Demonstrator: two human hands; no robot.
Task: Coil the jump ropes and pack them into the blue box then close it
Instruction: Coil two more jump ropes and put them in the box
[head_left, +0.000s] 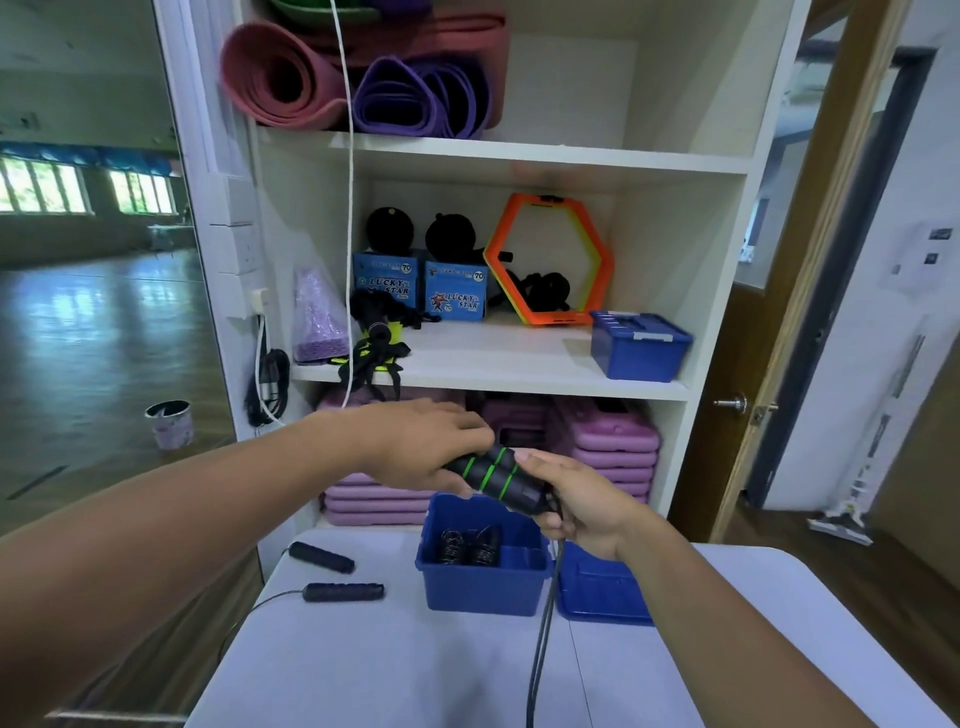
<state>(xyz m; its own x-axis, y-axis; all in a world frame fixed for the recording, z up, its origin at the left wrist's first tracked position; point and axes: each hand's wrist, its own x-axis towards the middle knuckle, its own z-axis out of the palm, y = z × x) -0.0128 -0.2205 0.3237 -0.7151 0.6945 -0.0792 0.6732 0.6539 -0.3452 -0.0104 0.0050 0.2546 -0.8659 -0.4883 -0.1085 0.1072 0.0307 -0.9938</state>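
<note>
Handles (493, 475) of one jump rope — two black foam grips with bright green rings — are being held side by side just above the open blue box (485, 574). Left hand (421, 447) is closing its fingers over the upper ends of the pair; right hand (579, 512) is clamping the lower ends, where the cords exit. Both hands are gripping firmly, with no fingers spread. Dark cord (540, 649) is hanging from the right hand, passing just right of the box and running down over the table (363, 665) toward the camera.

Inside the box, coiled black items are lying against the left wall; their exact type cannot be determined. Box lid (597, 592) is lying flat on the table, touching the right side of the box. Left of the box, a second jump rope (343, 592) is lying uncoiled, its two black handles apart and a thin cord trailing off the table edge.

On the shelf behind the box, two blue cartons (457, 291) are reading "LUCKY STAR" and "70" — smaller print is illegible.
</note>
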